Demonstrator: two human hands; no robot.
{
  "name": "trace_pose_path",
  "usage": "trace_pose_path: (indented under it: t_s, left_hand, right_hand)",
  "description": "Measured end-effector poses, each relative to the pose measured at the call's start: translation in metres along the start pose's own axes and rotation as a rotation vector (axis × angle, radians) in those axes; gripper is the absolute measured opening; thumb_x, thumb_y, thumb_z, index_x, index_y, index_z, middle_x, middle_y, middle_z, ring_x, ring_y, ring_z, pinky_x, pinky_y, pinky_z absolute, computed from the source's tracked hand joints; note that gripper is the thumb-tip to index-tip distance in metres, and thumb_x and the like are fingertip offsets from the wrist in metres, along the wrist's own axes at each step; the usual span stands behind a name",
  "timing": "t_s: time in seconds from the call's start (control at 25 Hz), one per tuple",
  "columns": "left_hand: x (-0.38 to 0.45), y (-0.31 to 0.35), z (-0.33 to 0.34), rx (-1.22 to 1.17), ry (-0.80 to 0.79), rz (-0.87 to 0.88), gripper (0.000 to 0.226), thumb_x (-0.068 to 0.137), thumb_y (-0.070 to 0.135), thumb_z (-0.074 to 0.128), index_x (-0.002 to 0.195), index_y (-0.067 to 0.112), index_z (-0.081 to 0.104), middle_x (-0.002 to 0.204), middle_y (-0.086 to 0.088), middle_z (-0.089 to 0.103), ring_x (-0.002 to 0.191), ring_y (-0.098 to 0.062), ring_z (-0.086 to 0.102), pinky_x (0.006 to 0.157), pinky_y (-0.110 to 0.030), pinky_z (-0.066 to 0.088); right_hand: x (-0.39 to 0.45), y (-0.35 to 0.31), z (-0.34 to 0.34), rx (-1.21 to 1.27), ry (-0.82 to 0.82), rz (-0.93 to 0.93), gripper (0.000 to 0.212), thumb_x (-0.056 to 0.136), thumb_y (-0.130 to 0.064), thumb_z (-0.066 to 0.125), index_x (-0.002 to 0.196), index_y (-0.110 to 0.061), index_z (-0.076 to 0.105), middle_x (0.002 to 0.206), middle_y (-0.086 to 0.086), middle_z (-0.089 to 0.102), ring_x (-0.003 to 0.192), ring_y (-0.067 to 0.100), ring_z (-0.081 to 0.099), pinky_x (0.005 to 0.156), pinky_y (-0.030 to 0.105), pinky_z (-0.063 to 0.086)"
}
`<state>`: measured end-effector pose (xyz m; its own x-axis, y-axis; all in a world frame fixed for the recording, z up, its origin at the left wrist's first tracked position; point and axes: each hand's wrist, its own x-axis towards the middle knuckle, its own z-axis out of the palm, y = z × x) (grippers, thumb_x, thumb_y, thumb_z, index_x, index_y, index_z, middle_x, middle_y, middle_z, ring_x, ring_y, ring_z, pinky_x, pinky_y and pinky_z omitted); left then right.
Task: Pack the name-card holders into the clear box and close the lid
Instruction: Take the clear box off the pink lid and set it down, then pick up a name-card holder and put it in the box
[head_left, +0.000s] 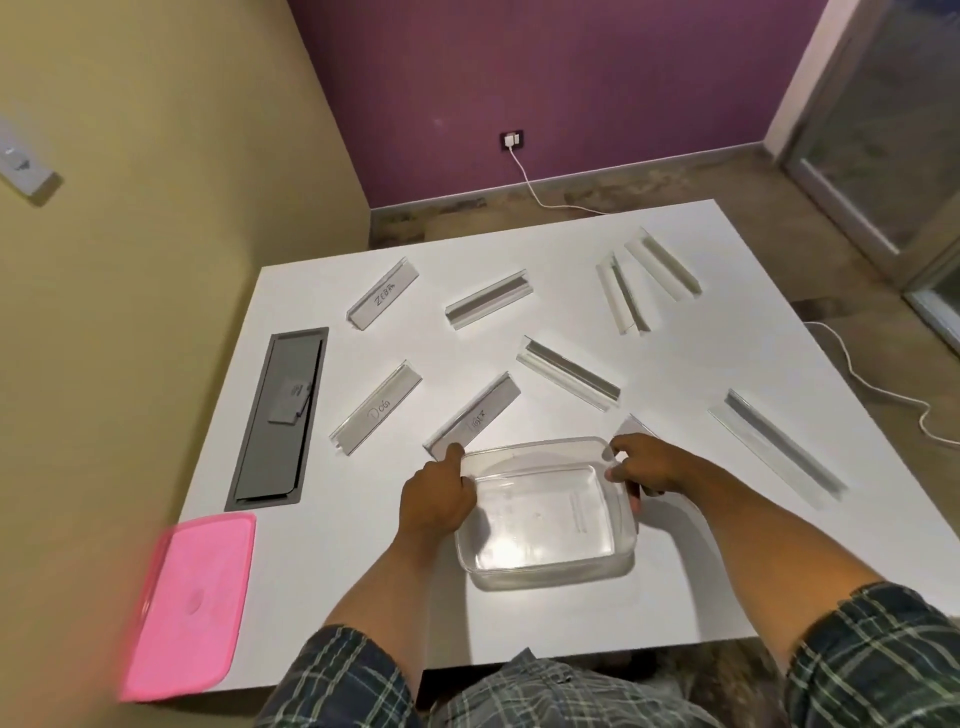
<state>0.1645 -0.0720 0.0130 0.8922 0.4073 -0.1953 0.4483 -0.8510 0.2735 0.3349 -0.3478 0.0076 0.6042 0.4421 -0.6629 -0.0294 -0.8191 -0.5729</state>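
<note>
A clear box (545, 564) stands open and empty on the white table (675, 561) near its front edge. My left hand (436, 499) grips the box's left rim. My right hand (644, 467) holds the far right corner of the rim, partly covering a name-card holder (631, 428) behind it. The pink lid (192, 603) lies flat at the table's front left corner. Several name-card holders lie scattered over the table: one marked ZEBRA (383, 300), one marked DOG (376, 408), another with writing (475, 415) just behind my left hand, and clear ones further back and right.
A grey cable hatch (278, 421) is set into the table's left side. A yellow wall runs close along the left. A white cable (872, 384) trails on the floor to the right, and a wall socket (513, 140) sits on the purple wall.
</note>
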Motion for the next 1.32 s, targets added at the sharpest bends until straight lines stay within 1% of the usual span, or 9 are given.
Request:
trace_pose_path:
  t_s: [0.4,0.48,0.6,0.68,0.76,0.92,1.12,1.24,1.32]
  left_hand:
    - [0.002,-0.007,0.008,0.054,-0.032,0.064,0.042,0.086,0.032,0.039,0.125,0.018,0.049,0.084,-0.01,0.067,0.078,-0.038,0.065,0.062,-0.033,0.041]
    - [0.004,-0.011,0.008,0.041,-0.025,0.054,0.033,0.094,0.032,0.041,0.123,0.018,0.051,0.087,-0.011,0.068,0.081,-0.037,0.065,0.065,-0.034,0.043]
    - [0.012,-0.018,0.005,-0.027,0.03,-0.003,0.033,0.103,0.043,0.032,0.114,0.019,0.052,0.086,-0.008,0.071,0.085,-0.035,0.067,0.071,-0.037,0.05]
    - [0.019,-0.022,0.002,-0.17,0.074,-0.094,0.034,0.104,0.044,0.033,0.106,0.018,0.055,0.085,-0.005,0.071,0.086,-0.032,0.067,0.074,-0.039,0.053]
    - [0.028,-0.028,0.001,-0.299,0.072,-0.212,0.026,0.101,0.038,0.042,0.107,0.017,0.056,0.087,-0.005,0.07,0.089,-0.03,0.067,0.078,-0.041,0.055]
    - [0.044,-0.035,0.005,-0.471,-0.046,-0.407,0.043,0.093,0.025,0.054,0.134,0.013,0.046,0.121,-0.011,0.062,0.113,-0.033,0.061,0.091,-0.038,0.05]
    - [0.061,-0.04,0.015,-0.604,-0.121,-0.505,0.07,0.094,0.023,0.06,0.154,0.008,0.027,0.139,-0.018,0.056,0.13,-0.036,0.053,0.104,-0.037,0.042]
    - [0.067,-0.04,0.02,-0.709,-0.089,-0.579,0.07,0.096,0.02,0.06,0.156,0.009,0.027,0.139,-0.013,0.059,0.129,-0.029,0.055,0.093,-0.021,0.036]
    - [0.069,-0.039,0.022,-0.793,-0.015,-0.615,0.061,0.095,0.013,0.058,0.152,0.01,0.036,0.13,-0.007,0.062,0.113,-0.023,0.058,0.078,-0.008,0.031]
  right_hand:
    - [0.005,0.001,0.002,-0.096,-0.031,0.0,0.028,0.092,-0.024,0.064,0.117,-0.012,0.057,0.074,0.017,0.07,0.051,0.022,0.05,0.044,0.025,0.036]
    - [0.005,-0.005,-0.002,-0.206,-0.037,0.009,0.031,0.091,-0.05,0.061,0.112,-0.026,0.057,0.067,0.005,0.075,0.053,0.019,0.059,0.051,0.026,0.043]
    - [0.011,-0.023,-0.01,-0.416,0.199,-0.031,0.052,0.087,-0.081,0.039,0.119,-0.043,0.053,0.077,-0.007,0.074,0.091,0.019,0.07,0.082,0.035,0.05]
    - [0.022,-0.042,-0.012,-0.35,0.35,-0.077,0.056,0.093,-0.075,0.037,0.131,-0.036,0.051,0.097,-0.005,0.073,0.104,0.024,0.067,0.091,0.038,0.048]
    - [0.038,-0.064,-0.01,-0.237,0.394,-0.103,0.047,0.096,-0.059,0.049,0.135,-0.032,0.052,0.098,-0.008,0.072,0.105,0.022,0.066,0.091,0.037,0.047]
    - [0.07,-0.104,0.003,-0.149,0.271,-0.127,0.054,0.094,-0.038,0.063,0.144,-0.023,0.05,0.124,-0.001,0.068,0.122,0.021,0.06,0.102,0.037,0.046]
    - [0.106,-0.135,0.021,-0.16,0.128,-0.157,0.071,0.096,-0.03,0.065,0.155,-0.01,0.032,0.156,0.012,0.042,0.14,0.027,0.045,0.113,0.039,0.037]
    - [0.124,-0.145,0.022,-0.183,0.12,-0.162,0.071,0.097,-0.027,0.063,0.155,-0.006,0.029,0.156,0.015,0.04,0.14,0.031,0.043,0.113,0.04,0.037]
    - [0.134,-0.15,0.02,-0.174,0.131,-0.149,0.07,0.097,-0.025,0.062,0.155,-0.006,0.029,0.155,0.016,0.043,0.137,0.032,0.046,0.11,0.039,0.038]
